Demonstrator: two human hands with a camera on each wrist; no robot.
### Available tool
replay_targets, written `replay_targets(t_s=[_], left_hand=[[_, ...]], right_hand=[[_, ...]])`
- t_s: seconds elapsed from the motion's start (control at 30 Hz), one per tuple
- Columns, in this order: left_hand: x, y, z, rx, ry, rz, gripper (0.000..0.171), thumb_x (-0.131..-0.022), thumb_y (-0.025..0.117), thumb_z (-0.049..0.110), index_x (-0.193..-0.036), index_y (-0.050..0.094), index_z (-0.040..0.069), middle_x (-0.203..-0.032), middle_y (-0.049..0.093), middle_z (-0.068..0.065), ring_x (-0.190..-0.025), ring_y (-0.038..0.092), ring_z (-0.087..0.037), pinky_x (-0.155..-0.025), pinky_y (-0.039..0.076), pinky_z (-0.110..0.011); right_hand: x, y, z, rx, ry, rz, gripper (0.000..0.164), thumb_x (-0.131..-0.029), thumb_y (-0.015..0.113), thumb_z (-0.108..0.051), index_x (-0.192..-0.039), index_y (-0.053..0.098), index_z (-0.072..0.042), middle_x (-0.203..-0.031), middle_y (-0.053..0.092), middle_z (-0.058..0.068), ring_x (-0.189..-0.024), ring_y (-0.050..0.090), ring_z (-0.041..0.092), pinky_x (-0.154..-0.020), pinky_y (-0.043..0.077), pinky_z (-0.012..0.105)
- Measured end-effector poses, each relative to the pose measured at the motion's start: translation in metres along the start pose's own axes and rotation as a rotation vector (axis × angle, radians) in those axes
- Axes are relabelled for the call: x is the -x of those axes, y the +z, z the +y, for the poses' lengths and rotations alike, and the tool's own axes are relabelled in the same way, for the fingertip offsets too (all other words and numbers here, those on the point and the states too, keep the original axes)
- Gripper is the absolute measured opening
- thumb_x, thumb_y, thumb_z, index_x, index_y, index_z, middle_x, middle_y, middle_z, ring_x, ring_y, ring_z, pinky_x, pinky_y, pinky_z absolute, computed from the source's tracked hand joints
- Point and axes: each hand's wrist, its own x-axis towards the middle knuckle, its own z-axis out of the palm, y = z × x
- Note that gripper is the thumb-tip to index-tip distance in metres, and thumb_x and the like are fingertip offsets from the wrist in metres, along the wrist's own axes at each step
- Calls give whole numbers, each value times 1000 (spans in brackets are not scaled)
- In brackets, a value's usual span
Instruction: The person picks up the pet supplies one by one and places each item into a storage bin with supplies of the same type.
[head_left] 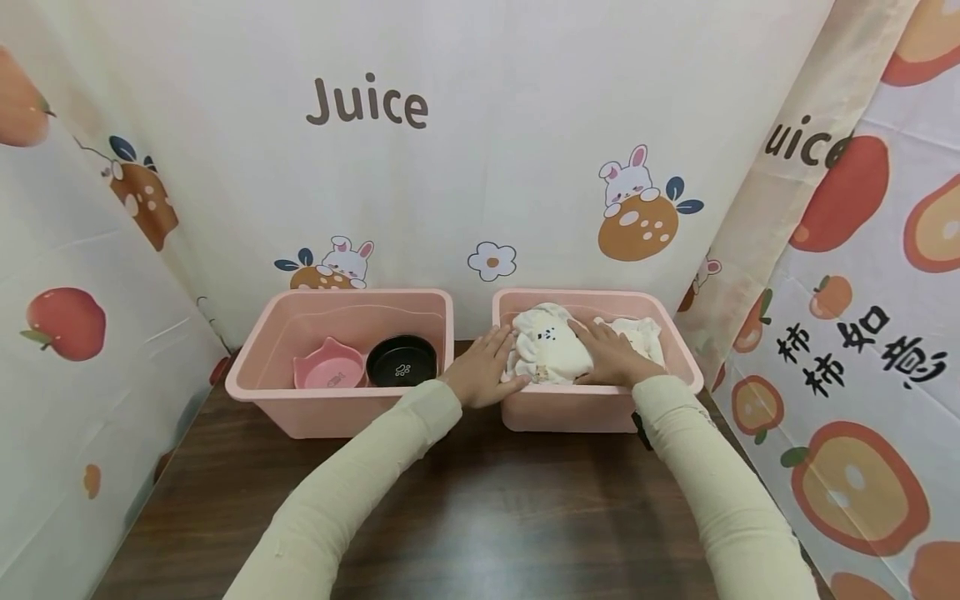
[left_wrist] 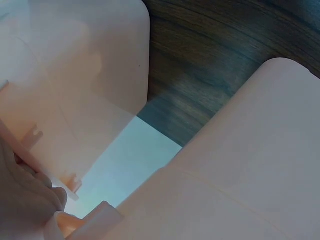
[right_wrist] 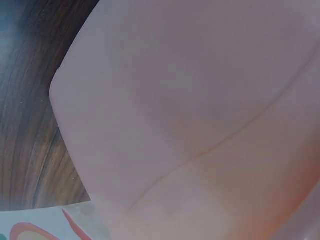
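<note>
A white ruffled cloth item (head_left: 551,343) with a small printed face lies in the right pink bin (head_left: 570,410). My left hand (head_left: 480,371) is at that bin's left rim, its fingers straight and its thumb reaching over the rim to the cloth's lower left edge. In the left wrist view, part of the left hand (left_wrist: 30,197) shows beside the bin rims. My right hand (head_left: 611,354) reaches inside the same bin, fingers extended against the cloth item's right side. Beyond that hand sits a second white cloth item (head_left: 643,335), partly covered by it.
Another pink bin (head_left: 341,408) stands to the left, holding a pink cat-eared bowl (head_left: 330,367) and a black bowl (head_left: 401,360) with a paw print. Both bins rest on a dark wooden table (head_left: 480,517), close to a printed curtain (head_left: 487,167). A narrow gap separates the bins.
</note>
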Motion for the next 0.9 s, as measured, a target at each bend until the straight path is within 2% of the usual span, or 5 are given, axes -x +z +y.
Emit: replay_targets(t_s=[0.5,0.8,0.9], left_hand=[[0,2,2,-4,-9,-7,83,-97,27,62,-152,13,1,-160,9,-16,-147,6,-29,-118,13,-40],[-1,3,0,7,-8,16,84,-96,26,64,-153,13,2,-160,9,-15,-147,10,-30,-116,18,-47],[-1,2,-1,8,-12,16,84,-96,26,64,-153,14,3,-160,8,-15,-147,10,-30,-116,17,-48]], right_hand=[[3,-2,-8,34,61,-62,105,-80,76,-41,-155,10,-11,-158,10,22,-141,10,50,-105,12,72],[2,-11,-10,31,97,-122,105,-81,75,-43,-155,7,-12,-159,9,21,-141,9,50,-105,12,71],[0,-17,-13,40,100,-138,104,-81,75,-42,-155,9,-8,-158,12,22,-141,9,50,-106,13,71]])
